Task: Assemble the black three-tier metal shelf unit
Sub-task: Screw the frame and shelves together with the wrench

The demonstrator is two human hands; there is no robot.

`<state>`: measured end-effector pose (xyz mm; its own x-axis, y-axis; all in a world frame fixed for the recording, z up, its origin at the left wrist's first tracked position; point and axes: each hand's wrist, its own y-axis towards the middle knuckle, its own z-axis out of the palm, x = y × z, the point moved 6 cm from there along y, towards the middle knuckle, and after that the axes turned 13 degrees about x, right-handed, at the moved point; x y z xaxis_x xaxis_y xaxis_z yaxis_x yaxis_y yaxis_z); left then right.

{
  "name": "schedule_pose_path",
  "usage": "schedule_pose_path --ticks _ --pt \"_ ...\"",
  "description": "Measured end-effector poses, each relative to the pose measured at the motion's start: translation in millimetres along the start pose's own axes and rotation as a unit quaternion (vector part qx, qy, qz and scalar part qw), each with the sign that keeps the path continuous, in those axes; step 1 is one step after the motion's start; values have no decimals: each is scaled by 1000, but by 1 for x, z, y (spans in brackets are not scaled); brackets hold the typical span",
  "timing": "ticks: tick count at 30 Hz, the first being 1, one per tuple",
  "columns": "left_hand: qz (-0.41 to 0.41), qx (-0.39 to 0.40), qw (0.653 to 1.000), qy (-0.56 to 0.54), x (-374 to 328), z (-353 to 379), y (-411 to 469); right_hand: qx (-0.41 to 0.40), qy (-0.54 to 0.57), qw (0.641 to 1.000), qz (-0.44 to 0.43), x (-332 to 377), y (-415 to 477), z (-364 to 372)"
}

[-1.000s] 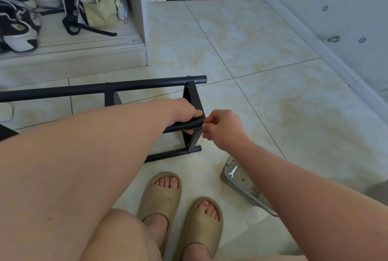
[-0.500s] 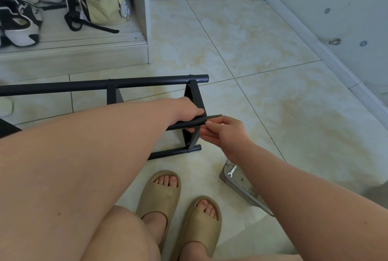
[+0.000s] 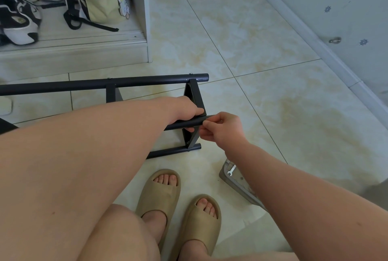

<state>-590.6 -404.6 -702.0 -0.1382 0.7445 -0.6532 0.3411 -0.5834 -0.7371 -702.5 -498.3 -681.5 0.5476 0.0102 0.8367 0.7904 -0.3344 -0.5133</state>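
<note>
The black metal shelf frame [image 3: 105, 84] lies on its side on the tiled floor, with a far tube, a near tube [image 3: 174, 151] and a flat end bracket [image 3: 192, 94] joining them. My left hand [image 3: 184, 109] grips a loose black tube [image 3: 189, 123] held across the bracket, fingers curled over it. My right hand [image 3: 222, 127] pinches the right end of that same tube, where it meets the bracket. The tube's left part is hidden behind my left forearm.
A grey tray [image 3: 225, 173] with a small white wrench [image 3: 232, 170] lies on the floor to the right of my feet in beige slippers [image 3: 159, 191]. A low cabinet shelf [image 3: 73, 38] with shoes and a bag stands at back left. A wall runs along the right.
My right hand has drawn its fingers back onto the tube's end; the thin dark tip that stuck out past the bracket half a second ago no longer shows. My left hand keeps its grip.
</note>
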Motion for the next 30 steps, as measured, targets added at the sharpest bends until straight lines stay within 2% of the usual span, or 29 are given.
schedule_pose_path --ticks 3,5,7,8,11,16,18,24,27,30 --pt "-1 2 1000 -9 1 -1 0 2 -19 1000 0 1 2 -1" --pt "-3 -4 1000 -17 3 -2 0 -8 -136 991 -10 5 7 -2" --pt "-3 -7 1000 -20 3 -3 0 -3 -276 961 -27 14 7 0" --pt "-1 -7 1000 -22 3 -3 -1 -3 -305 952 -31 17 6 1" --pt "8 -7 999 -37 4 -2 -1 -15 -303 953 -22 19 6 -2" --pt "14 -16 1000 -22 3 -1 0 1 -171 985 -5 10 11 -6" --pt "20 -19 1000 -6 1 0 0 7 -162 987 -5 10 12 -7" --pt "40 -83 996 16 -6 -8 -2 -53 -232 971 1 20 15 -16" --pt "30 -116 991 66 -6 -6 -4 -39 -274 961 -12 24 13 -15" --pt "14 -214 971 104 -8 -6 -19 9 -324 945 -38 23 4 -19"
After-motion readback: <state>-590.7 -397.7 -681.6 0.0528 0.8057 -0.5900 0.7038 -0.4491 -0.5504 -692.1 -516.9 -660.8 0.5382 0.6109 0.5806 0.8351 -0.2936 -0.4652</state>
